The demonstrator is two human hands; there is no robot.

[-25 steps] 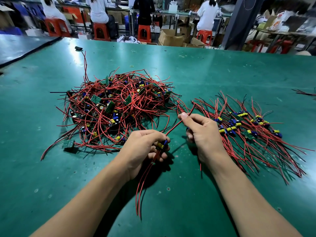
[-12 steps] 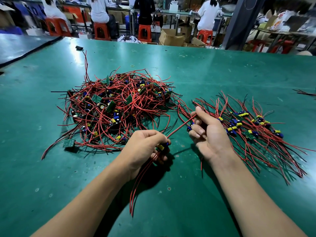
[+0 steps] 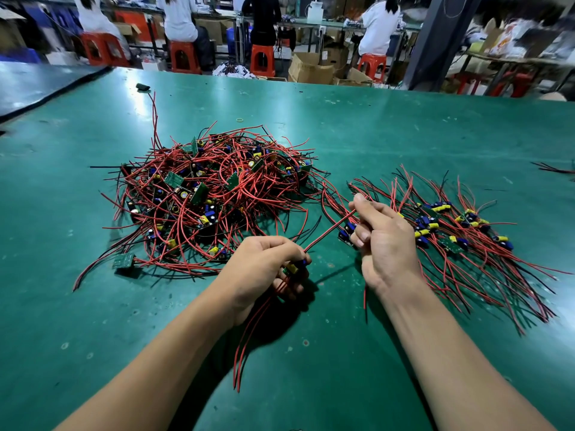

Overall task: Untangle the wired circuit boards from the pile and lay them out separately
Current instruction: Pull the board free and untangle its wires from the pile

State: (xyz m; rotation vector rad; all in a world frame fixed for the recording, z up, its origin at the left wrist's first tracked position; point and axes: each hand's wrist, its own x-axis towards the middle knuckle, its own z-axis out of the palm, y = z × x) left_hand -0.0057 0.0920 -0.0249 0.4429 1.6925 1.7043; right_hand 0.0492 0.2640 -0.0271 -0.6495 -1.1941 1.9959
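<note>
A tangled pile of small green circuit boards with red and black wires (image 3: 214, 194) lies left of centre on the green table (image 3: 373, 129). To the right, separated boards (image 3: 451, 225) lie spread out with their wires fanned toward me. My left hand (image 3: 264, 265) grips one board with a yellow and blue component (image 3: 294, 267); its red wires hang down toward me. My right hand (image 3: 382, 234) pinches a red wire (image 3: 329, 233) that runs taut from that board up to its fingers. A second small board sits just under my right fingers.
A loose board (image 3: 124, 261) lies at the pile's near left edge. A black part (image 3: 143, 87) with a long red lead sits at the far left. Stray wires (image 3: 557, 169) lie at the right edge. People sit on red stools beyond the table.
My right hand has slid up and to the right along the red wire, pulling it straighter. My left hand has kept its hold on the board, and its hanging wires have swung slightly.
</note>
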